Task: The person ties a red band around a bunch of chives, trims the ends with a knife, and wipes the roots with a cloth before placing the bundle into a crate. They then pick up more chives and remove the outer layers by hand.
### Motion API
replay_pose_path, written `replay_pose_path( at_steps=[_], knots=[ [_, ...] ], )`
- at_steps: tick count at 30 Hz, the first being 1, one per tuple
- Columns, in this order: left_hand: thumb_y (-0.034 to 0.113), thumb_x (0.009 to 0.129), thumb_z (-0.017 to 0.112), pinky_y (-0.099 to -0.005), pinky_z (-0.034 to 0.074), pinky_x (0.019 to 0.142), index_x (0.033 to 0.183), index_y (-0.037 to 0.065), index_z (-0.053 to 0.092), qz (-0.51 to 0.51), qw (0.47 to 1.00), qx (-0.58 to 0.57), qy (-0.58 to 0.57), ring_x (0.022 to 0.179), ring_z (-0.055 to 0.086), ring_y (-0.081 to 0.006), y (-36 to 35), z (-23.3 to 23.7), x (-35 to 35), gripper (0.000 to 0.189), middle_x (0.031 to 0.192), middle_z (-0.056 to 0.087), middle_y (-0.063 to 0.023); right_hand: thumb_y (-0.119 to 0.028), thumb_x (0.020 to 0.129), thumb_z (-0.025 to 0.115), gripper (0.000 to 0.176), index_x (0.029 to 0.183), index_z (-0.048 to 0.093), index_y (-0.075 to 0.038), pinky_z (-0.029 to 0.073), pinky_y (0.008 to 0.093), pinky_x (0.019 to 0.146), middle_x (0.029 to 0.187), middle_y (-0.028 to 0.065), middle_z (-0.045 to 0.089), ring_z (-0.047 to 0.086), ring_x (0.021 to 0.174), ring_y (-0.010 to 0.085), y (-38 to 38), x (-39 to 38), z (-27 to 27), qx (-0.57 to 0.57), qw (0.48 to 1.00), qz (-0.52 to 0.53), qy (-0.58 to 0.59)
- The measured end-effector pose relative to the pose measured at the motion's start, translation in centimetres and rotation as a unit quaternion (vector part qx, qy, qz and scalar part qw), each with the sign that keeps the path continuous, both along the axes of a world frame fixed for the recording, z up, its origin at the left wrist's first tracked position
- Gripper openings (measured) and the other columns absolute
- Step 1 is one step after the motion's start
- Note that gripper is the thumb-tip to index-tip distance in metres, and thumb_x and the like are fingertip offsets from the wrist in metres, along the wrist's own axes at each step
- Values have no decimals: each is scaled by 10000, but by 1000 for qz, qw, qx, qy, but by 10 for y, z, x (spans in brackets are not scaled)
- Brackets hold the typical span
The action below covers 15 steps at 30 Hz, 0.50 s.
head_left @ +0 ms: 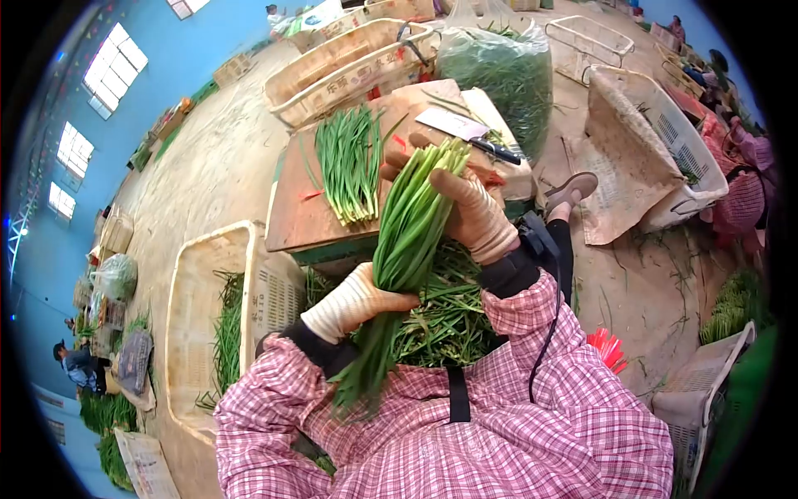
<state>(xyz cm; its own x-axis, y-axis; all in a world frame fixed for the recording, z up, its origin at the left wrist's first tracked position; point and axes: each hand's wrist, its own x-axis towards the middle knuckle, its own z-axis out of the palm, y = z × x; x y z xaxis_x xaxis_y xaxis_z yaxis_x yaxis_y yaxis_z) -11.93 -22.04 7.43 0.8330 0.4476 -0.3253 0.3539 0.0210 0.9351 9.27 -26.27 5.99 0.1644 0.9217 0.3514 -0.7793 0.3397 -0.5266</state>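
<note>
A thick bunch of garlic chives (411, 220) slants across my lap, pale cut ends up and leaf tips hanging down. My gloved left hand (362, 299) is wrapped round its lower part. Near the pale ends, my gloved right hand (474, 208) grips the bunch, thumb in front and fingers partly hidden behind. Beyond them, a smaller pile of chives (347, 166) lies on a wooden board (291, 212). A cleaver (453, 123) with a dark handle rests on the board's right side, past my right hand. Loose chives (445, 320) are heaped below my hands.
White plastic crates stand to the left (252, 299), at the back (349, 71) and at the right (657, 125). Behind the board is a clear bag of greens (499, 75). Red ties (608, 351) lie by my right side. Other people sit at the far right and left.
</note>
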Motion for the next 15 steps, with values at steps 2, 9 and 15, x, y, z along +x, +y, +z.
replay_pose_path(
  at_steps=[2, 9, 15],
  knots=[
    [59, 807, 804, -306, 527, 878, 1270, 16, 618, -27, 999, -38, -20, 985, 634, -135, 4, -11, 5, 501, 1111, 683, -25, -241, 891, 771, 639, 1414, 455, -52, 587, 416, 886, 1252, 159, 643, 677, 1071, 259, -2, 8, 3, -35, 997, -28, -64],
    [70, 826, 785, -379, 436, 1065, 1602, 78, 235, 80, 990, 120, 2, 1221, 550, -211, 29, 34, -49, 951, 1410, 565, -129, -124, 901, 716, 205, 1043, 673, 18, 635, 327, 687, 876, 130, 733, 728, 723, 204, -13, 37, 53, -141, 938, -259, -184],
    [914, 822, 247, -399, 469, 1027, 1395, 42, 555, -41, 949, -254, -184, 1161, 623, -252, -45, 31, -89, 1088, 1303, 651, -154, -174, 890, 734, 329, 1123, 610, 23, 591, 282, 668, 945, 110, 719, 685, 764, 172, -31, -42, 100, 100, 846, -324, -411]
  ],
)
